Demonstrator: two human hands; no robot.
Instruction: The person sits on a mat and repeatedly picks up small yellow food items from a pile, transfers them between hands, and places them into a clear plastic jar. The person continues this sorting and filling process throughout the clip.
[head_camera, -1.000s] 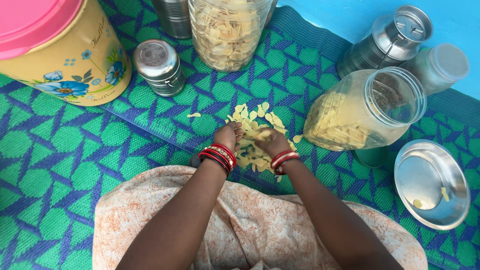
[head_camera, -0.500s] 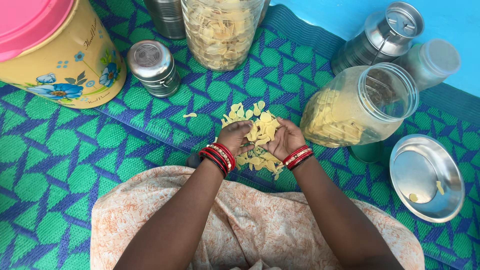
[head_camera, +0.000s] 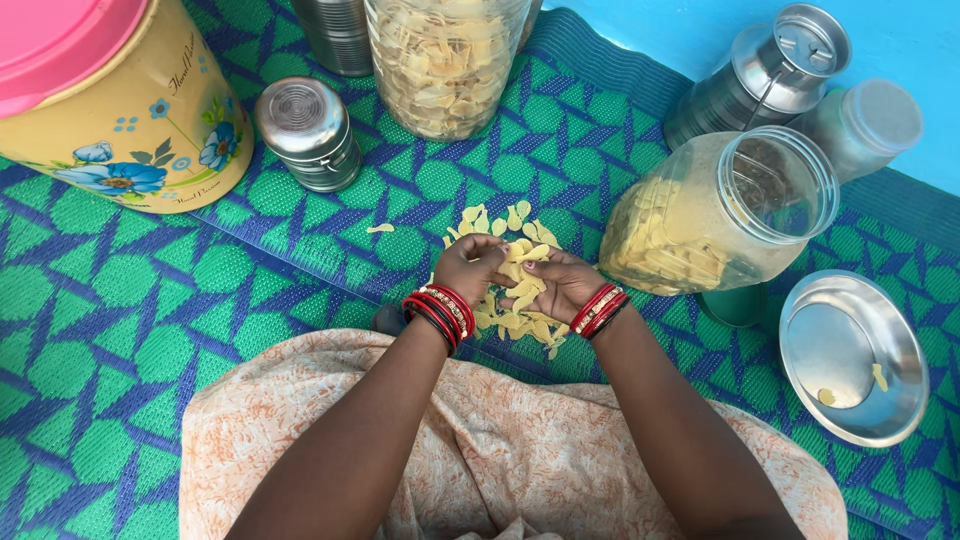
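1. Chips (head_camera: 505, 262), pale yellow and curled, lie in a loose heap on the green and blue woven mat (head_camera: 120, 330), and this heap serves as the landmark for everything else.
2. Left hand (head_camera: 468, 270) sits at the heap's left edge, fingers curled in around a small gathering of chips; red and gold bangles (head_camera: 440, 312) ring its wrist.
3. Right hand (head_camera: 555, 285) meets it at the heap's right edge, cupped palm-up and half open, with several chips resting in it; red bangles circle that wrist as well.
4. Both hands touch each other over the middle of the heap.
5. Just right of the heap a clear plastic jar (head_camera: 715, 215) lies tilted on its side, partly filled with the same chips, its mouth open.
6. Beyond the heap stands a tall clear jar (head_camera: 445, 60) packed with chips.
7. Left of the heap and a little beyond it stands a small steel canister (head_camera: 308, 132); farther left, a yellow flowered tin with a pink lid (head_camera: 110, 110).
8. Well to the right of the heap lies a round steel lid (head_camera: 850, 360) holding two stray chips.
9. Nearer the person than the heap, an orange printed cloth (head_camera: 500, 450) covers the lap.
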